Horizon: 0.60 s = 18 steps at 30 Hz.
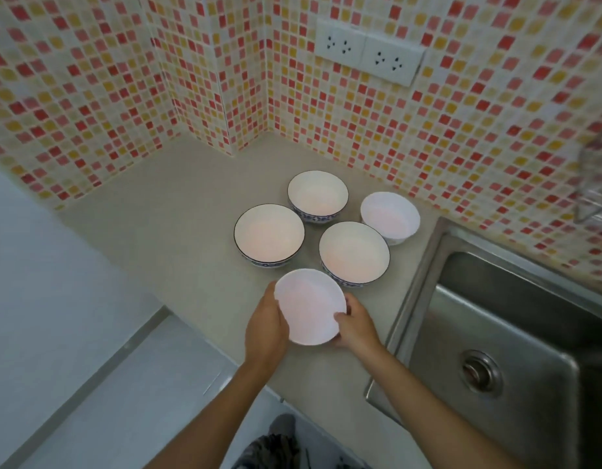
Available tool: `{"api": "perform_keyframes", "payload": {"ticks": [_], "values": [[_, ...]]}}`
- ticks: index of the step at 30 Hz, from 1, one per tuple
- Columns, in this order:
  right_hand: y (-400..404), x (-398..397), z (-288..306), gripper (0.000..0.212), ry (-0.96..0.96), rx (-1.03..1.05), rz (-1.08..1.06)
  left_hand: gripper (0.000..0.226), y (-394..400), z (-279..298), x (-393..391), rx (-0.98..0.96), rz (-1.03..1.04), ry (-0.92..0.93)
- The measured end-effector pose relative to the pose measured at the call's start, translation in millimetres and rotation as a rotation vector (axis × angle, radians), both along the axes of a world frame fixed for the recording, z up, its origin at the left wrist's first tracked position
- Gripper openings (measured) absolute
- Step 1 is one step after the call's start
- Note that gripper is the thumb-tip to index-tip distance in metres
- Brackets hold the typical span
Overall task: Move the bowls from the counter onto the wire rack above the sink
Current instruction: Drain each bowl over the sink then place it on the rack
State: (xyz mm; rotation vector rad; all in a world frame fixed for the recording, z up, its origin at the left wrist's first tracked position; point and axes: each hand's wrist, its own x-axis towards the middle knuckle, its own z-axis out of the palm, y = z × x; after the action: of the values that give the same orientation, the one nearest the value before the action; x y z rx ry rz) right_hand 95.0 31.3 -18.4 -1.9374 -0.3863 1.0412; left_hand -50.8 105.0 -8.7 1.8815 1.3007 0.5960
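Observation:
A plain white bowl [309,306] sits between my two hands near the counter's front edge. My left hand [265,326] cups its left side and my right hand [355,324] grips its right rim. Behind it several more bowls stand on the beige counter [164,211]: a blue-patterned one at the left [269,235], one at the back [317,194], one in the middle right [353,253], and a plain white one [390,218] nearest the sink. A corner of the wire rack [594,187] shows at the right edge.
A steel sink [502,333] with a round drain lies to the right of the bowls. Mosaic-tiled walls enclose the counter corner, with a double power socket [367,52] high on the right wall. The floor lies below left.

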Motion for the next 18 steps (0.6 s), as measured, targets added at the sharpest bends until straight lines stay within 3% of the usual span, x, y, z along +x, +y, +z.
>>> {"api": "perform_keyframes", "payload": {"ticks": [14,18], "values": [[-177.2,78.5,19.5,0.049,0.409,0.156,-0.382,0.04,-104.9,7.8,107.4,-0.053,-0.439,-0.085],[-232.8,97.3,24.6,0.069,0.495,0.15,-0.447,0.036,-145.9,8.8,142.7,-0.121,-0.592,-0.088]]}}
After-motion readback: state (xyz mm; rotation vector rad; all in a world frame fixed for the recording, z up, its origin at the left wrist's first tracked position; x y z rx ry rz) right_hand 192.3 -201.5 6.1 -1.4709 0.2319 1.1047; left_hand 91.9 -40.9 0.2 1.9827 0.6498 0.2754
